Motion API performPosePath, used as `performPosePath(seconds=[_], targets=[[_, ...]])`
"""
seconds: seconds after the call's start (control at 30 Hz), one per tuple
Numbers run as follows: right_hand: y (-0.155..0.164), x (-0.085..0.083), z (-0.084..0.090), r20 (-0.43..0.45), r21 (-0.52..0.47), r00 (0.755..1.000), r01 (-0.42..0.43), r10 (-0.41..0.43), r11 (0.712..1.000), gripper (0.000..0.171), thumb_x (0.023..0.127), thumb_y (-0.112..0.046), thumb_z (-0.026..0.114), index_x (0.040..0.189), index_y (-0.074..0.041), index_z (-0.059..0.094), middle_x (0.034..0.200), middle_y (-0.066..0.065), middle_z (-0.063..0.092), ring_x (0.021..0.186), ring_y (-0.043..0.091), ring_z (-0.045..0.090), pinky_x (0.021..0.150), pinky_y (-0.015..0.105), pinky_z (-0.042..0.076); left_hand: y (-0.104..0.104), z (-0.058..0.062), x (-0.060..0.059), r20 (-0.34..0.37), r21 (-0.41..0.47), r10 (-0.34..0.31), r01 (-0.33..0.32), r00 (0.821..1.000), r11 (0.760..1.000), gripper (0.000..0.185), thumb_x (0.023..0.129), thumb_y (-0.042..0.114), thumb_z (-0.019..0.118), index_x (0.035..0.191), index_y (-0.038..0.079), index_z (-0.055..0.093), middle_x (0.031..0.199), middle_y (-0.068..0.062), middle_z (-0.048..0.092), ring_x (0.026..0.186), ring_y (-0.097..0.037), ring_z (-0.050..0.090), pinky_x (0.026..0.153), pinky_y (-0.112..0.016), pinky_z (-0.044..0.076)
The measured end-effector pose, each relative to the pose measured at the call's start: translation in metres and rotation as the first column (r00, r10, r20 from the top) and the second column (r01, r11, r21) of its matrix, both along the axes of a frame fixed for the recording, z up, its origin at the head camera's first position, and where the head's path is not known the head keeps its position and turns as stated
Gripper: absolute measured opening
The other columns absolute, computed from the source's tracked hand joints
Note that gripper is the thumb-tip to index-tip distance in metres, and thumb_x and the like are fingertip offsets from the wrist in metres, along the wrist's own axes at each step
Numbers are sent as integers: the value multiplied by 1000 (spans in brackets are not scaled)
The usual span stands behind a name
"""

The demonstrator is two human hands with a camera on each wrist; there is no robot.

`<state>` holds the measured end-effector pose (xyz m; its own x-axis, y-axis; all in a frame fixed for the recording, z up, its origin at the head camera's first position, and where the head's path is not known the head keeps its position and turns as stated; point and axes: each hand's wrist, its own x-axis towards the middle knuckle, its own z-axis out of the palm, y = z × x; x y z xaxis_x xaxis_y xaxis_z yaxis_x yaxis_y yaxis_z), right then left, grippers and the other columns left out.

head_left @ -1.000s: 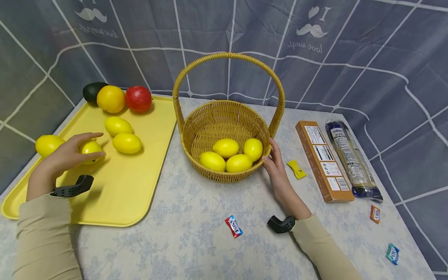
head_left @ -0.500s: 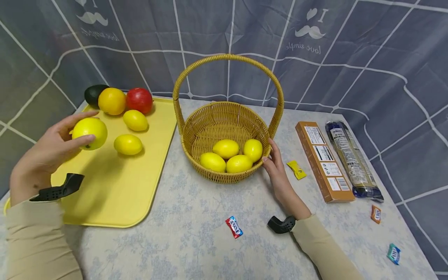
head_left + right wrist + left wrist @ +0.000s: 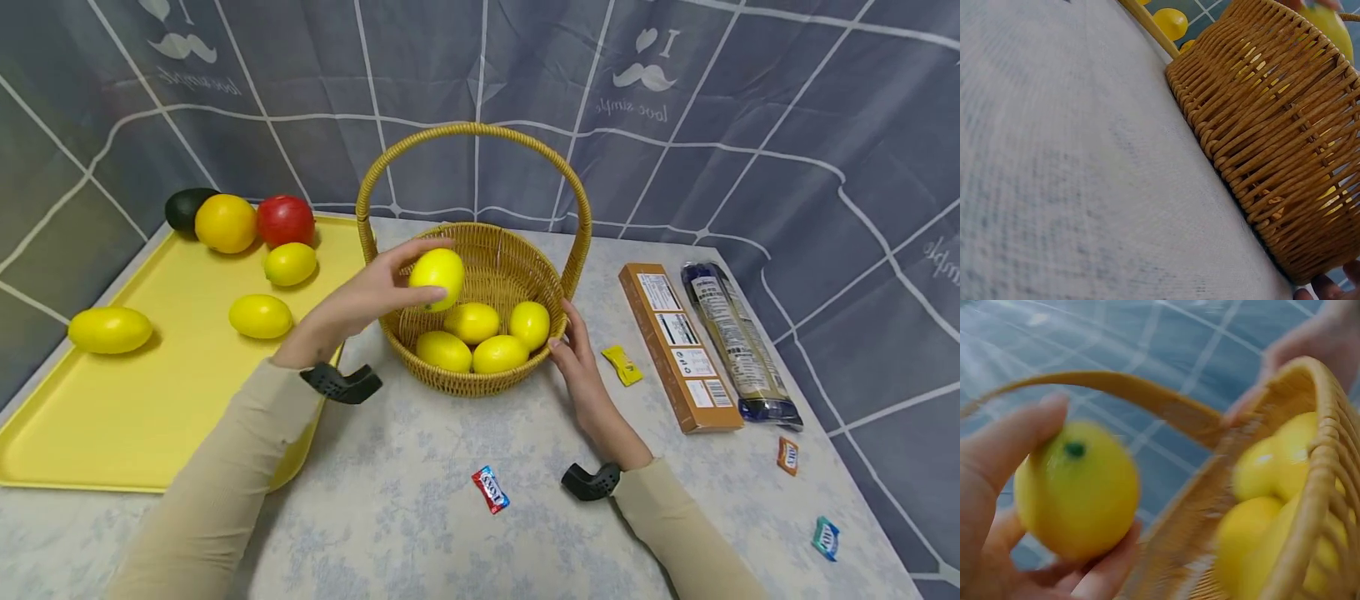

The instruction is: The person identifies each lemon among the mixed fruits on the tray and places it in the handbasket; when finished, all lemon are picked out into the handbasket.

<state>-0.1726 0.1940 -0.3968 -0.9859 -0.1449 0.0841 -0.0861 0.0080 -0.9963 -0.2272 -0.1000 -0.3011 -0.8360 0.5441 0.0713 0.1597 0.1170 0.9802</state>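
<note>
The left hand (image 3: 360,300) has come across from the yellow tray (image 3: 90,433) in the last moment and is now holding a lemon (image 3: 437,277) above the near-left part of the wicker basket (image 3: 480,379). Its thumb and fingers are curling around the fruit, so the grip looks firm. This lemon was lying on the tray a second ago, so one more fruit is arriving at the basket, I judge, and the work is moving forward.

Starting from the near side of the basket, the table is showing only a small red candy (image 3: 490,489). The right hand (image 3: 581,367) is resting with almost straight fingers against the right wall of the basket and is holding nothing; from the right wrist view I cannot tell more about these fingers.

Inside the basket four lemons (image 3: 472,337) are lying together toward the front, and the back half is looking free. The handle (image 3: 472,137) is arching over the middle, so the hand is passing under it from the left.

To the left of the basket three lemons are remaining on the tray, and at its far corner an orange (image 3: 225,222), a red apple (image 3: 285,220) and probably an avocado (image 3: 183,208). To the right, a brown box (image 3: 678,346) is lying well apart.
</note>
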Motion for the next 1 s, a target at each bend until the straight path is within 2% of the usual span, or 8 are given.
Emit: performPosePath(seconds=[0.2,0.33,0.47,0.6,0.8,0.87,0.93,1.0], targets=[[-2,0,-4,-11,-7,1000,-9,9,1000,60,97,-20,43,150,-23,16,152,3,12,136,20,17,106,45,22,54,-23,-18,93,-56,57,-52,994,997,64,86,25,70,142,17,40,132,-7,41,107,-25,50,89,-40,43],[-3,-1,-5,-20,2,1000,-12,12,1000,59,98,-21,42,150,-25,16,152,-1,11,136,20,15,106,46,21,74,-33,-21,45,-178,78,-69,996,982,67,84,31,71,143,22,39,132,-6,44,106,-23,50,88,-39,42],[-2,-3,-4,-34,-13,999,-5,4,1000,58,98,-19,41,150,-23,17,152,1,13,135,19,18,106,46,21,82,-39,-27,-71,-293,30,-49,997,955,68,88,33,66,147,20,33,143,-6,38,116,-22,47,95,-36,38],[-1,-3,-2,-37,-17,999,-6,6,1000,58,98,-20,42,150,-23,17,151,1,14,135,19,20,106,44,22,84,-38,-28,-138,-406,8,-64,990,912,67,95,26,57,150,16,21,149,-8,27,129,-25,35,103,-36,29],[0,-2,0,-22,-10,1000,3,-3,1000,58,98,-22,42,150,-25,17,152,-2,11,136,18,14,107,44,21,84,-37,-28,-173,-600,-68,-51,982,798,67,98,23,50,150,7,11,150,-13,22,134,-29,26,107,-38,22],[0,-1,0,-16,-6,1000,6,-7,1000,57,99,-22,42,150,-26,17,152,-2,10,137,18,13,107,44,21,84,-36,-26,-180,-597,-70,-52,981,800,65,99,23,49,149,4,14,150,-15,24,134,-29,26,107,-38,21],[1,-1,-1,-7,-4,1000,6,-6,1000,57,99,-22,42,150,-26,17,153,-2,10,137,17,13,107,43,21,80,-34,-23,-226,-550,-39,-94,973,830,61,98,22,49,148,3,20,149,-15,26,134,-29,26,107,-39,21],[0,-1,-2,2,-2,1000,5,-4,1000,58,98,-22,42,150,-27,17,153,-1,10,137,18,14,107,43,21,71,-31,-15,-314,-472,6,-162,949,867,56,98,22,51,146,2,29,147,-16,29,134,-30,26,108,-41,19]])
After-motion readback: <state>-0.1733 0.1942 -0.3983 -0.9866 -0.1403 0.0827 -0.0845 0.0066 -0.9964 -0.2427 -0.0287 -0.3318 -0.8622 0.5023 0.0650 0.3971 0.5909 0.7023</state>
